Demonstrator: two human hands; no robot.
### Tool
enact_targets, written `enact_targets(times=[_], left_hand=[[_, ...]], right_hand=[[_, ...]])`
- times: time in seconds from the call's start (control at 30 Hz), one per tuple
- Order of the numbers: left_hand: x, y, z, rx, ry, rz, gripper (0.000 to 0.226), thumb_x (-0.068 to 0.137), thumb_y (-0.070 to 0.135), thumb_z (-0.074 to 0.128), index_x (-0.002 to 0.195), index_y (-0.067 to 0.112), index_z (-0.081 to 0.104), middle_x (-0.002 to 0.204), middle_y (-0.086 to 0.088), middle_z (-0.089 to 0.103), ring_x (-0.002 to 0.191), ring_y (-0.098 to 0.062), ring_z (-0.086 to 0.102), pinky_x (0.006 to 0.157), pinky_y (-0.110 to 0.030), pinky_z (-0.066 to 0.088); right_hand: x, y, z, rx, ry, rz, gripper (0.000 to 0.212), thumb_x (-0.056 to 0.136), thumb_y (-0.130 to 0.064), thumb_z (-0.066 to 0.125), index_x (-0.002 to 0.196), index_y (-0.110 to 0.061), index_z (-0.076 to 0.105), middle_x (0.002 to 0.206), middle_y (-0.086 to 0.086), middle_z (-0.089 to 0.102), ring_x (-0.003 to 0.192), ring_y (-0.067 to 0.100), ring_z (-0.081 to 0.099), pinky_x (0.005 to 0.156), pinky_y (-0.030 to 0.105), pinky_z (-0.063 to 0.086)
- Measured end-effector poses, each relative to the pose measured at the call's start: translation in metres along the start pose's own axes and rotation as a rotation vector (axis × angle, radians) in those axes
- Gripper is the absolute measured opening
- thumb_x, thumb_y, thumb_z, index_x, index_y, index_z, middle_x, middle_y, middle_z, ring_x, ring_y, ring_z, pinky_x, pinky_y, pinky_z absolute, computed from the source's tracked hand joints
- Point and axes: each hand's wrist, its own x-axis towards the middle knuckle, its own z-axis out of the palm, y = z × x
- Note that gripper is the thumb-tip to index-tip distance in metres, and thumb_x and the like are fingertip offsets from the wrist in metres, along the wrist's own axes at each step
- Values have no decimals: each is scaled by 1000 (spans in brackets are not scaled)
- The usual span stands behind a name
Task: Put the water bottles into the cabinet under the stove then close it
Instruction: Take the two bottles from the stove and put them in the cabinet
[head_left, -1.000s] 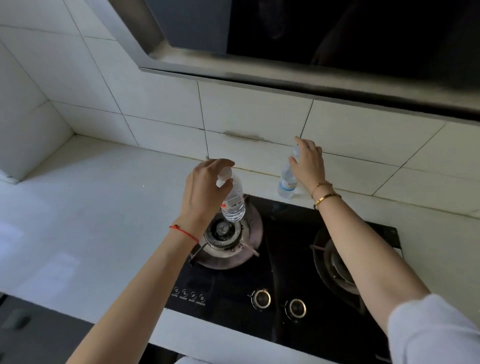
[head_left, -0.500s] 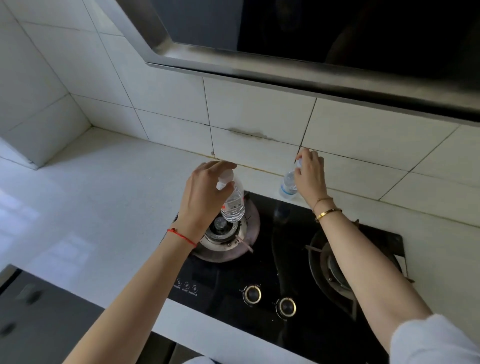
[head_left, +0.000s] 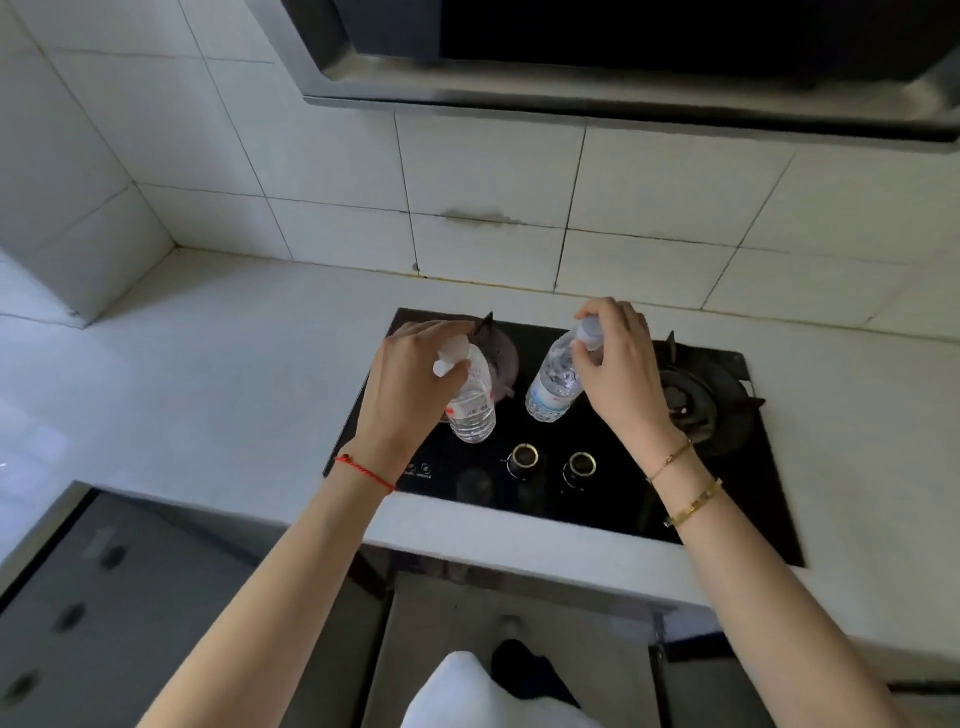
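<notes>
My left hand (head_left: 402, 387) grips the top of a clear water bottle with a red-and-white label (head_left: 471, 408), held above the black glass stove (head_left: 550, 499). My right hand (head_left: 618, 364) grips the cap end of a second clear water bottle with a blue label (head_left: 553, 387), held tilted over the middle of the stove. Both bottles hang side by side, a little apart, just behind the two brass knobs (head_left: 524, 457). Below the counter's front edge the cabinet under the stove (head_left: 447, 618) appears as a dark space; whether its door stands open I cannot tell.
A range hood (head_left: 623, 78) hangs low over the stove. The right burner with its pan support (head_left: 701, 400) sits beside my right wrist. White counter (head_left: 208, 389) stretches left to a tiled corner. A grey cabinet front (head_left: 104, 597) lies lower left.
My right hand has lifted the blue-labelled bottle from the back wall and brought it toward me. My left hand has drawn its bottle nearer too. The view has tilted down, showing the cabinet fronts.
</notes>
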Motion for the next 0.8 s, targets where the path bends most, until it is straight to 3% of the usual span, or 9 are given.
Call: enact_targets(times=[0.23, 0.4, 0.67, 0.8], left_hand=[[-123, 4, -37, -18, -125, -9, 39, 77, 12, 73, 114, 24, 70, 106, 0, 73, 80, -12, 61, 75, -16, 44], [-195, 5, -52, -34, -231, -28, 37, 79, 12, 70, 114, 25, 70, 109, 3, 72, 87, -7, 59, 77, -8, 41], [-264, -19, -23, -38, -369, -99, 38, 79, 10, 68, 113, 26, 70, 108, 1, 73, 84, -13, 66, 81, -31, 57], [-280, -44, 15, -35, -463, -119, 40, 76, 7, 66, 111, 25, 71, 107, 2, 72, 89, -17, 65, 80, -28, 54]], right_hand=[[-139, -68, -28, -1, -39, 53, 25, 84, -2, 58, 106, -11, 52, 106, 4, 53, 98, 20, 48, 84, 32, 45], [-215, -92, -31, -3, -104, 119, 27, 83, -1, 59, 106, -13, 53, 107, 2, 54, 99, 19, 48, 83, 27, 43], [-288, -93, -3, -17, -263, 195, 24, 86, -1, 58, 107, -12, 51, 111, 3, 53, 105, 16, 46, 82, 21, 39], [-309, -68, 36, -12, -332, 226, 25, 86, -1, 61, 105, -12, 52, 111, 3, 54, 108, 17, 48, 84, 17, 35]])
